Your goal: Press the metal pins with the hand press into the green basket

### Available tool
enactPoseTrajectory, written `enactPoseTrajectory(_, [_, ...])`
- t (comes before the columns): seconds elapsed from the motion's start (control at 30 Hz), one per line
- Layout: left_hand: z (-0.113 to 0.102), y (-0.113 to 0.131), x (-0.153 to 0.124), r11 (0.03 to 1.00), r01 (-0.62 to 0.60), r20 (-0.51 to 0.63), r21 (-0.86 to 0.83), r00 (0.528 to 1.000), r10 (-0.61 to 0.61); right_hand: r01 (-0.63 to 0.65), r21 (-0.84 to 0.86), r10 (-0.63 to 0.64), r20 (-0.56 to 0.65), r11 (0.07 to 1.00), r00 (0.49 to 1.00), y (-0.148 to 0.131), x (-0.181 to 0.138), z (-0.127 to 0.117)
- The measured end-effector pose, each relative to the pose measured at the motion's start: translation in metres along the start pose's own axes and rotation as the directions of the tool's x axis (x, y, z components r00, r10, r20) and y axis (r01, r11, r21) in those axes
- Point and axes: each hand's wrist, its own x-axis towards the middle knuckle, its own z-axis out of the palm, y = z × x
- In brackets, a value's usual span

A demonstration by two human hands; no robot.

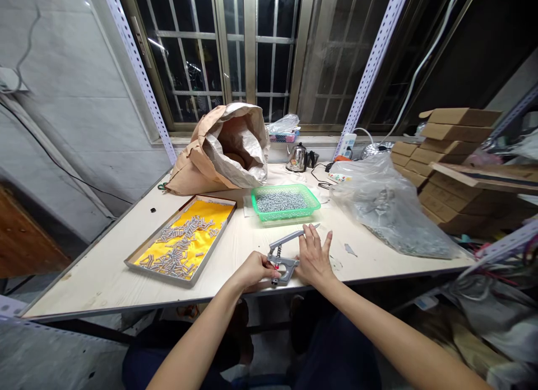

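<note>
A grey hand press with a long lever and a dark spring stands at the front edge of the table. Against its lower jaw is my left hand, thumb and fingers pinched beside a small red part; whatever sits between the fingertips is too small to make out. Over the raised lever lie the fingers of my right hand, while the rest of that hand is at the frame of the press. Beyond the press, a green plastic basket contains many small silvery metal pieces. To the left, similar pieces lie on yellow cloth in a shallow tray.
A large paper sack lies open at the back left. Behind the basket stands a metal kettle. On the right are a clear plastic bag and stacked cardboard boxes. A small grey scrap lies right of my right hand.
</note>
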Motion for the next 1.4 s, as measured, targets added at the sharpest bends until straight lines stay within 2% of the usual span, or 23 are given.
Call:
enactPoseTrajectory(0.27, [0.000,-0.003,0.001,1.000,-0.021,0.009,-0.023,1.000,0.021,0.028,0.023,-0.027,-0.038,0.999,0.999,0.000,0.000,-0.005])
enactPoseTrajectory(0.37, [-0.003,-0.002,-0.003,0.999,-0.038,0.020,-0.032,0.999,0.039,0.052,0.040,-0.052,-0.019,0.998,0.998,0.005,0.003,-0.008])
enactPoseTrajectory(0.4, [-0.004,-0.001,-0.005,0.999,-0.042,-0.003,-0.032,0.999,0.042,0.065,0.044,-0.066,0.017,0.997,0.998,0.007,0.004,-0.008])
enactPoseTrajectory(0.47, [-0.007,-0.002,-0.008,0.998,-0.041,-0.122,-0.039,0.992,0.036,0.089,0.041,-0.093,0.127,0.995,0.988,0.011,0.008,-0.006])
enactPoseTrajectory(0.57, [-0.009,-0.004,-0.010,0.992,-0.020,-0.323,-0.124,0.946,-0.022,0.110,0.032,-0.114,0.264,0.993,0.958,0.014,0.013,0.003])
enactPoseTrajectory(0.63, [-0.008,-0.006,-0.009,0.981,-0.012,-0.372,-0.193,0.926,-0.062,0.114,0.037,-0.120,0.299,0.993,0.947,0.014,0.018,0.012])
enactPoseTrajectory(0.73, [-0.004,-0.007,-0.006,0.974,0.011,-0.370,-0.226,0.924,-0.097,0.110,0.038,-0.117,0.323,0.993,0.939,0.009,0.023,0.021])
enactPoseTrajectory(0.9, [0.000,-0.001,-0.003,0.983,0.105,-0.291,-0.153,0.945,-0.147,0.079,0.028,-0.084,0.242,0.996,0.967,0.004,0.031,0.016])
enactPoseTrajectory(1.07, [0.003,0.002,-0.002,0.998,0.037,-0.284,-0.048,0.958,-0.049,0.129,0.083,-0.134,0.059,0.988,0.989,0.003,0.028,0.008])
enactPoseTrajectory(1.17, [0.002,-0.004,-0.001,0.999,0.029,-0.284,0.023,0.959,-0.021,0.089,0.110,-0.086,-0.032,0.990,0.996,0.003,0.021,0.010])
enactPoseTrajectory(1.27, [-0.003,-0.002,0.005,1.000,0.005,-0.400,-0.019,0.917,-0.012,0.015,0.135,-0.010,-0.042,0.991,0.999,0.009,0.012,0.016])
enactPoseTrajectory(1.33, [-0.009,0.013,0.018,0.997,-0.061,-0.531,-0.056,0.847,0.022,-0.019,0.149,0.024,-0.029,0.989,0.999,0.014,0.008,0.020])
enactPoseTrajectory(1.4, [-0.016,0.038,0.038,0.985,-0.169,-0.627,-0.046,0.772,0.103,-0.036,0.154,0.040,-0.024,0.987,0.999,0.019,0.004,0.024])
